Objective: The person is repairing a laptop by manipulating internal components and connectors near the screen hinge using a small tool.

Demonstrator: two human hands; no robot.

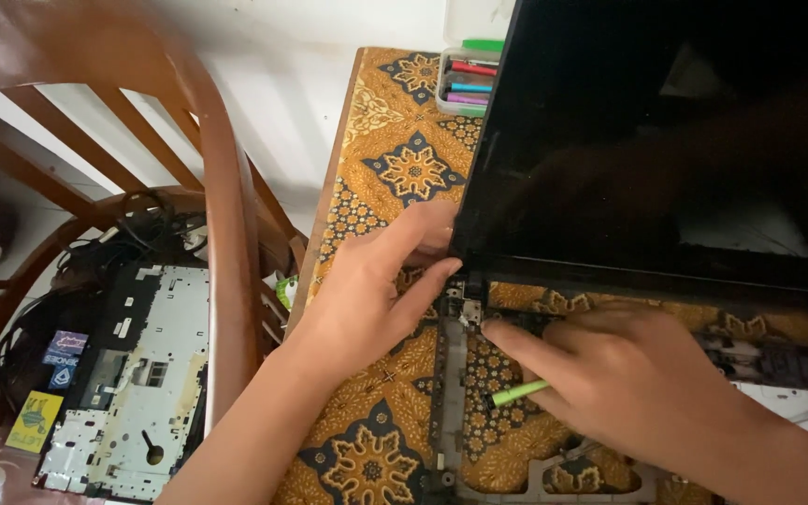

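Note:
My left hand grips the lower left corner of an upright black laptop screen, fingers curled around its edge beside the hinge. My right hand holds a thin tool with a green handle; its index finger points at the hinge. Under both hands lies a dark, hollow laptop frame on a table covered in an orange patterned cloth.
A box of coloured pens stands at the table's far edge, next to the screen. A wooden chair stands to the left; on its seat lie a removed laptop cover and tangled black cables. White tiled floor beyond.

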